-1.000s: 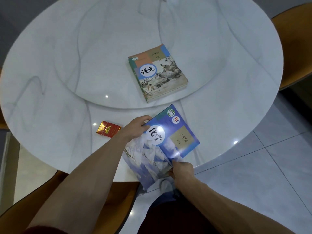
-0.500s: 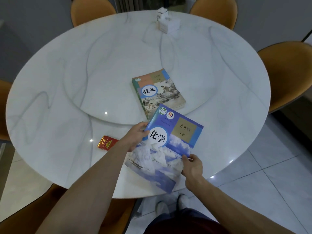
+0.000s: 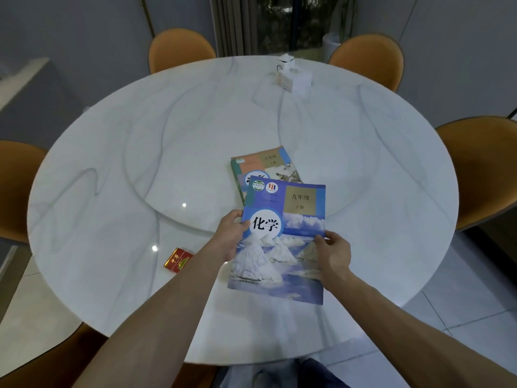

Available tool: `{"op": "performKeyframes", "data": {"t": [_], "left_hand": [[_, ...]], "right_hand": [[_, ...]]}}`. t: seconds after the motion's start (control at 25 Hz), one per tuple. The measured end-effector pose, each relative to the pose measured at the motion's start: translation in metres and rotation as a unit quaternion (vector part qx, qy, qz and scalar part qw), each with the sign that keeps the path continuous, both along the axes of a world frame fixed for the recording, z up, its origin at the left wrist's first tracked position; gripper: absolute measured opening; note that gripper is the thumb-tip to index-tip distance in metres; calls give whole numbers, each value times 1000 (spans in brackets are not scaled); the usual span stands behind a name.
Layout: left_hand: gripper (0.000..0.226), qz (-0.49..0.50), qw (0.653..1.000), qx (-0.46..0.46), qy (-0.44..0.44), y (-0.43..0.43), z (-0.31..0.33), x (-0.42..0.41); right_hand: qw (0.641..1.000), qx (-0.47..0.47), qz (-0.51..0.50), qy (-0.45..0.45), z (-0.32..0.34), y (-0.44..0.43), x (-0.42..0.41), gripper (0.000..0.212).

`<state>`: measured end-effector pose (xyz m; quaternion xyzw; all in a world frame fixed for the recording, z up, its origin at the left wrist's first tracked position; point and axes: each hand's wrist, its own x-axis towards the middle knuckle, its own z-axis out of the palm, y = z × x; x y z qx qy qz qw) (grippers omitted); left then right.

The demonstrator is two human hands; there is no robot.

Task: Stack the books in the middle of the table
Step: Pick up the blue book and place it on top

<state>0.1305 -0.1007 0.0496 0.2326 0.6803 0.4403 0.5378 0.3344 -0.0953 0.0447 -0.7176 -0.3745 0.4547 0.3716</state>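
A blue chemistry book (image 3: 282,242) with white mounds on its cover is held above the round marble table (image 3: 112,197). My left hand (image 3: 230,236) grips its left edge and my right hand (image 3: 334,252) grips its right edge. Its far end overlaps, in view, the near part of an orange and green book (image 3: 264,163) lying flat on the raised turntable (image 3: 195,152) near the table's middle. I cannot tell whether the two books touch.
A red and gold pack (image 3: 178,260) lies on the table left of my left forearm. A white box with a small item on top (image 3: 293,75) stands at the far side. Orange chairs (image 3: 481,169) ring the table; tiled floor is at the right.
Both hands have carried the blue book away from the table's near edge toward the orange and green book. My right hand has shifted from the near corner to the right edge. The view has tilted up.
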Motion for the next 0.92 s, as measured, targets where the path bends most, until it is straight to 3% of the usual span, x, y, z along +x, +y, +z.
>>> {"op": "performKeyframes", "data": {"t": [0.2,0.52,0.92], "left_hand": [[23,68,998,1,10,32,4,3],[24,178,983,-1,32,102,8,10],[26,225,970,-30,91,158,-11,-12]], "right_hand": [[998,27,53,-9,10,60,0,25],[988,-3,155,4,18,175,-4,27],[981,-26,190,7,1,245,-37,25]]}}
